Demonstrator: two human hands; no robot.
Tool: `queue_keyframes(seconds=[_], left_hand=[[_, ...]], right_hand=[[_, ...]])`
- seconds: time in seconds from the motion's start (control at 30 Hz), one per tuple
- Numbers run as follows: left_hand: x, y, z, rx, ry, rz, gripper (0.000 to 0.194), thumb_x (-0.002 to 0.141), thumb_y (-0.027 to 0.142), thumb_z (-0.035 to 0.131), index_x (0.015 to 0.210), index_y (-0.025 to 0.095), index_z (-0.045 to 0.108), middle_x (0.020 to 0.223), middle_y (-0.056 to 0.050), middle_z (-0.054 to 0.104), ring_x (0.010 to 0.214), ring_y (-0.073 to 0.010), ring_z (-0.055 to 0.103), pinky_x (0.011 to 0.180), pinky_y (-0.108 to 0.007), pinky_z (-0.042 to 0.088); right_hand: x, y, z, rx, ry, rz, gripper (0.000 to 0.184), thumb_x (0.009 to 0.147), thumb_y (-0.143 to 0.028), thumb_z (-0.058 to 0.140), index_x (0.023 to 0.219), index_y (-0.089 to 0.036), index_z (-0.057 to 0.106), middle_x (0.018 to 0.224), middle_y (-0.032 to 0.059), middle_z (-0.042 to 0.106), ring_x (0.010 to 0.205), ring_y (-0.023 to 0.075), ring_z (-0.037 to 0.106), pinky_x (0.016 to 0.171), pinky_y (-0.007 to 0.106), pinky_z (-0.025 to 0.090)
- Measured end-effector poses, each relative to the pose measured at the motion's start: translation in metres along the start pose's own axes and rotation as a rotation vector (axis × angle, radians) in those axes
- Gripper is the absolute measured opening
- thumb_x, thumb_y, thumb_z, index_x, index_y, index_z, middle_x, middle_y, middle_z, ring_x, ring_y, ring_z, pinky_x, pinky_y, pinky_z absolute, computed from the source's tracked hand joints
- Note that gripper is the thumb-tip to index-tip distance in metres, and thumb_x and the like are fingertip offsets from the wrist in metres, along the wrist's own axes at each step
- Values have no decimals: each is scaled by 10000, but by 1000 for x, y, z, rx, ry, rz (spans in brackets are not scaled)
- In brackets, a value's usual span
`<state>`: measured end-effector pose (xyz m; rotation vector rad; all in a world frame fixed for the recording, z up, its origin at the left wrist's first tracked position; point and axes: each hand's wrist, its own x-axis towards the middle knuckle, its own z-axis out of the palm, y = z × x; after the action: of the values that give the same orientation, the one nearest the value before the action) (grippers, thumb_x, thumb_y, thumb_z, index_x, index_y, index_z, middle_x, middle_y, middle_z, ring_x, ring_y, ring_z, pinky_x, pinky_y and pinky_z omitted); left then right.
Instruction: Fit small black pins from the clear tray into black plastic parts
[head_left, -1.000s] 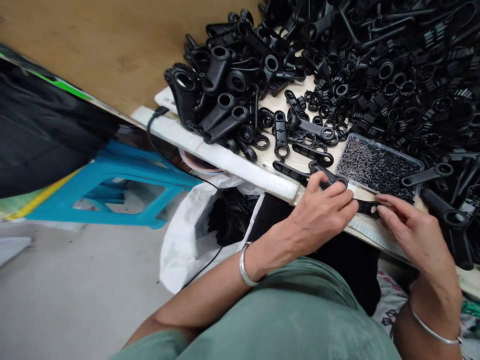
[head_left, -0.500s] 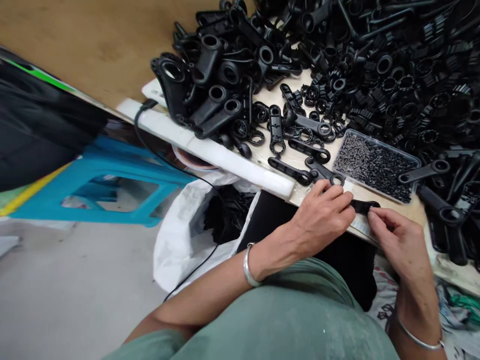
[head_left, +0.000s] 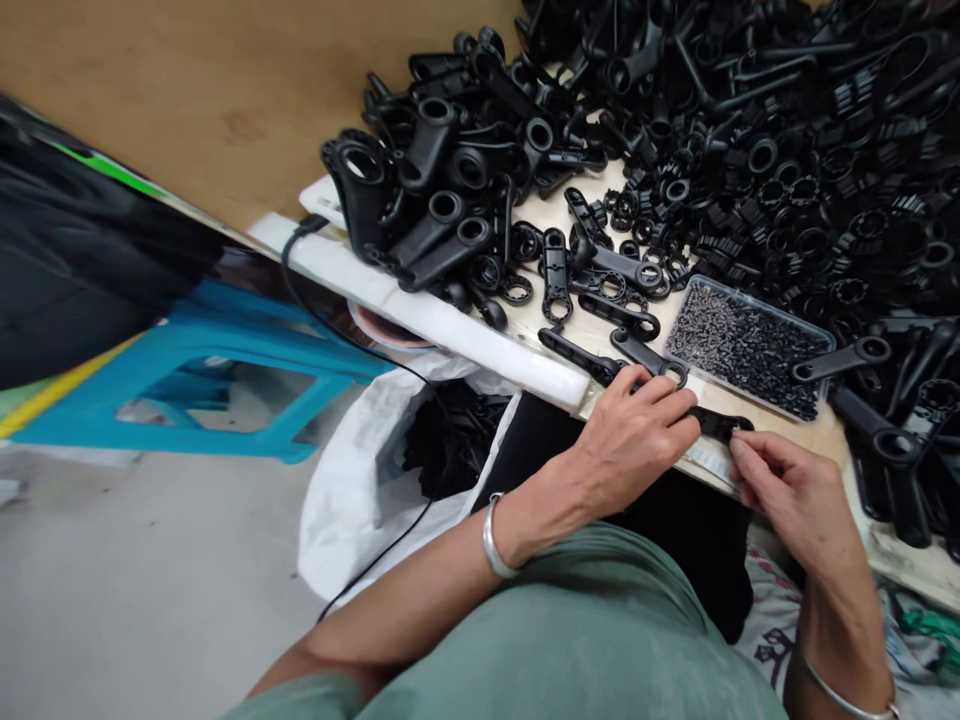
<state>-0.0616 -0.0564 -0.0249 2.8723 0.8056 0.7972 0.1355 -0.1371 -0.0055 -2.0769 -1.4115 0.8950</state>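
Note:
My left hand (head_left: 637, 440) is closed over one end of a flat black plastic arm part (head_left: 718, 424) at the near edge of the workbench (head_left: 757, 420). My right hand (head_left: 795, 495) pinches the other end of that same part with its fingertips. Just beyond my hands lie loose black arm parts (head_left: 592, 357) and a clear tray of small dark screws (head_left: 746, 346). A silver bangle sits on each wrist.
A large heap of black plastic arms and rings (head_left: 750, 130) covers the bench. A white bar (head_left: 427, 310) with a black cable runs along the bench's left edge. Below it hangs a white sack holding black parts (head_left: 450, 440). A blue stool (head_left: 225, 370) stands on the floor at left.
My right hand has drawn back toward me and curled its fingers onto the part's end. The left hand stays on the part. The view shifted a little.

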Motion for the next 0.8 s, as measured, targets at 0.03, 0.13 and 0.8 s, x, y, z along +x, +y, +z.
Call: queue_keyframes(seconds=[0.03,0.13,0.8], left_hand=[[1,-1,-1,0,-9,0,236,1010,168,479,872,176,670,1036,-42,717,936,-188,587,846,-355,377],[3,-4,-4,-2,-47,6,186,998,181,519,881,172,664,1039,-40,716,943,-191,587,822,-350,369],[53,-25,-7,20,-85,-102,278,956,55,461,793,175,651,764,-29,651,851,-197,528,773,-354,298]], right_hand=[[0,0,0,-19,-8,-11,419,884,-535,552,861,-158,734,578,6,612,488,115,524,518,234,421],[1,-1,-6,-53,-55,-49,437,902,-538,529,917,-156,742,556,6,614,488,126,537,523,243,431],[91,-44,-23,-871,215,-393,275,967,-233,464,1037,-182,725,1034,104,709,885,243,672,729,333,465]])
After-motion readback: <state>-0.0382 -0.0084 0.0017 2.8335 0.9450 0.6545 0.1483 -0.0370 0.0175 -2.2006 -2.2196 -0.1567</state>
